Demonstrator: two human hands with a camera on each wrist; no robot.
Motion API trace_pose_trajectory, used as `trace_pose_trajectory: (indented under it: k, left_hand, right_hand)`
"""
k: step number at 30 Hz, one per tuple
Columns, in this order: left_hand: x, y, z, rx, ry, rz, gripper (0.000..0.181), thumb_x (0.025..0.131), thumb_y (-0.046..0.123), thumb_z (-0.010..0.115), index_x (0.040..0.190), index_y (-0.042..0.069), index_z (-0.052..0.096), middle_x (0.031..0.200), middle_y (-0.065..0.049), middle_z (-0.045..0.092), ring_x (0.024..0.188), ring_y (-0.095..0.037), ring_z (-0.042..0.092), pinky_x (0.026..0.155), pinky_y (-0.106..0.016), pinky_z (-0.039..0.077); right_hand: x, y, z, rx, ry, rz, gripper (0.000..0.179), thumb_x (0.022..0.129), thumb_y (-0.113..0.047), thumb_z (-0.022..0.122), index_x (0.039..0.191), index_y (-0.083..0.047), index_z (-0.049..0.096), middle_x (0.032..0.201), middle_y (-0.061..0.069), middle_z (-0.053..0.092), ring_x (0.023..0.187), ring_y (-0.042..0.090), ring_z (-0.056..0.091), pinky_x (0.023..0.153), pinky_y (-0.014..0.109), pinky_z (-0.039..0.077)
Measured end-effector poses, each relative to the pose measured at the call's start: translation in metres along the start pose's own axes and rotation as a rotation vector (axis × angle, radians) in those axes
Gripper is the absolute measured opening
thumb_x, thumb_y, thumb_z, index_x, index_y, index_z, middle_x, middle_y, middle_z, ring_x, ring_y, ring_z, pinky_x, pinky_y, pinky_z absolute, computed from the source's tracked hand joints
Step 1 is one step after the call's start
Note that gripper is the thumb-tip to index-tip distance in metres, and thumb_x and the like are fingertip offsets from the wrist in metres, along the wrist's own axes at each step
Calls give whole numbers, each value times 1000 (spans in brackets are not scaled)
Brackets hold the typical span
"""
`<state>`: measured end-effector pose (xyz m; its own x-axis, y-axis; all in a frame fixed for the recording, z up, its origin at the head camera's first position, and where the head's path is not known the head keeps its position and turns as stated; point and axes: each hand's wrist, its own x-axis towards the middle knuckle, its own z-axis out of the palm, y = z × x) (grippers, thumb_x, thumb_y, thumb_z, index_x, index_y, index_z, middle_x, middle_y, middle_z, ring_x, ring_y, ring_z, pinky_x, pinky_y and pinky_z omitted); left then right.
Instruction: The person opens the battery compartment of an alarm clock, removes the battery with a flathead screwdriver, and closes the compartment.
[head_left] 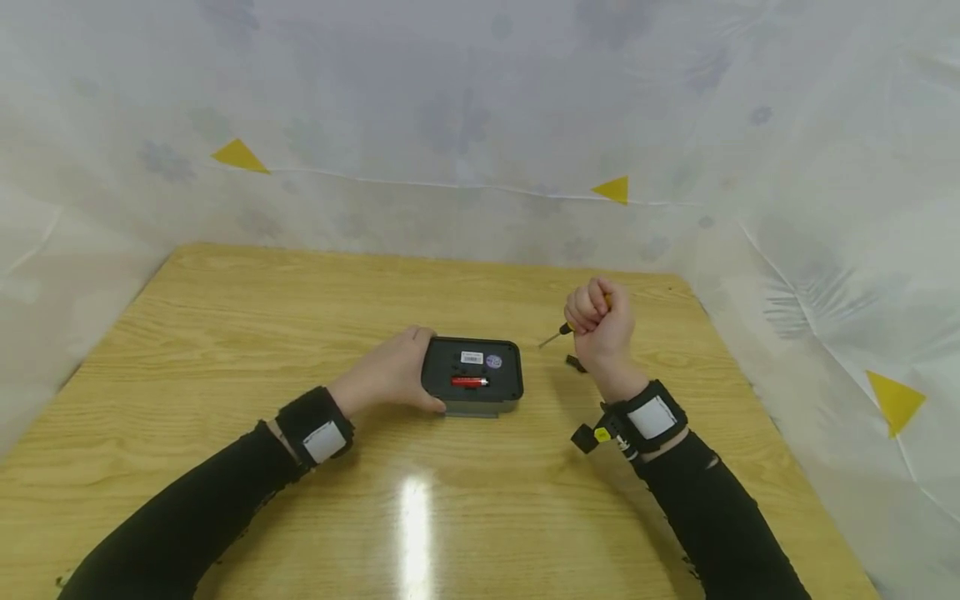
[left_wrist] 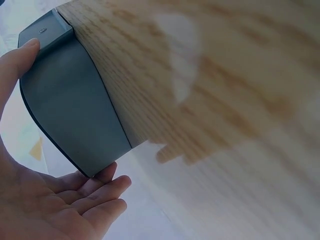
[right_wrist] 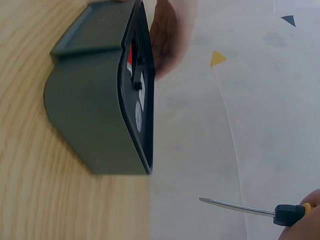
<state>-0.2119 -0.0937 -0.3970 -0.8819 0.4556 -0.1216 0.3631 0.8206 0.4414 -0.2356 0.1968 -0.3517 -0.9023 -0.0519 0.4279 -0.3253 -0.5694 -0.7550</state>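
My left hand (head_left: 390,369) grips a dark box-shaped device (head_left: 440,367) by its left end, thumb at the front and fingers behind. The device stands on the table, its recessed black underside facing up with two stickers and a red battery (head_left: 468,382) in a slot. In the left wrist view, the smooth grey-green side of the device (left_wrist: 70,100) lies between thumb and fingers. To its right, my right hand (head_left: 602,329) holds a screwdriver (head_left: 556,337) in a fist above the table. The screwdriver's metal tip (right_wrist: 210,201) points toward the device without touching it.
A small black piece (head_left: 576,363) lies on the wooden table (head_left: 300,317) below the right hand. Pale flowered sheeting (head_left: 465,108) hangs behind and to the sides, with yellow triangles on it. A black wrist camera (head_left: 585,438) juts out from the right wrist.
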Motion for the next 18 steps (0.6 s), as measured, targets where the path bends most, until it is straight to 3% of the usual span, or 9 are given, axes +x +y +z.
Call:
trace_pose_trajectory:
  k: [6,11,18]
  left_hand:
    - [1,-3,-1,2,8,4,118,71,47,98,156,-9,37,149,-27,53,129,-36,60,115,-51,51]
    - [2,-5,1,-1,-2,3,119,71,48,98,156,-10,37,149,-28,52,129,-36,59,116,-51,50]
    - [2,-5,0,3,-5,-1,120,72,48,97,157,-9,35,151,-28,51,131,-37,58,116,-52,50]
  right_hand:
    - [15,-18,-21,-82,48,-96,54,109,-7,22,57,-18,24,52,-5,16,47,12,5,51,29,-1]
    - [21,-26,-45,-225,112,-181,52,107,-3,28,57,-14,23,55,-2,13,50,13,3,51,31,-1]
    - [17,-27,-80,-591,65,-249,49,104,0,36,57,-1,21,54,3,15,49,17,9,48,33,5]
